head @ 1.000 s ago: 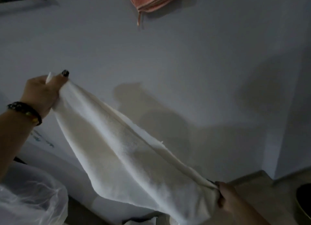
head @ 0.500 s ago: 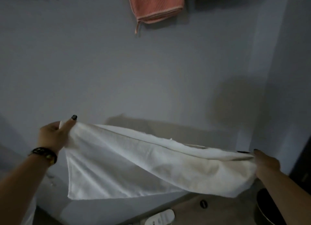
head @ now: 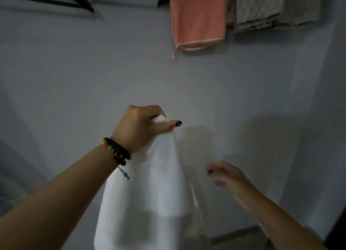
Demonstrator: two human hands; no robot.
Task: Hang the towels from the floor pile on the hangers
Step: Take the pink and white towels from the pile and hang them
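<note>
The left hand [head: 139, 126] is up at mid-frame, fingers curled into a fist around the top edge of a white towel [head: 149, 190], with the thumb laid straight along the bunched cloth and its dark-painted nail pointing right. A bit of white fabric pokes out above the thumb, between it and the knuckles. The towel hangs straight down from that grip in long folds, in front of the pale wall [head: 74, 81], and runs out of the bottom of the frame, so its lower end cannot be seen. A dark beaded bracelet [head: 117, 151] with a few coloured beads sits on the left wrist, a short cord dangling from it against the cloth. The right hand [head: 224, 175] is lower and off to the right of the towel, blurred, fingers loosely spread and holding nothing; it is just beside the cloth's right edge, and contact cannot be made out. Up top, a dark rail crosses the frame with black hangers [head: 80, 2] on the left carrying nothing. Further right, a salmon-pink towel [head: 198, 21] is folded over a hanger, a small loop dangling from its lower left corner. Just beside it on the right hangs a grey textured towel [head: 271, 8], its layered lower edges showing. At the lower right, a strip of floor meets the base of the wall.
</note>
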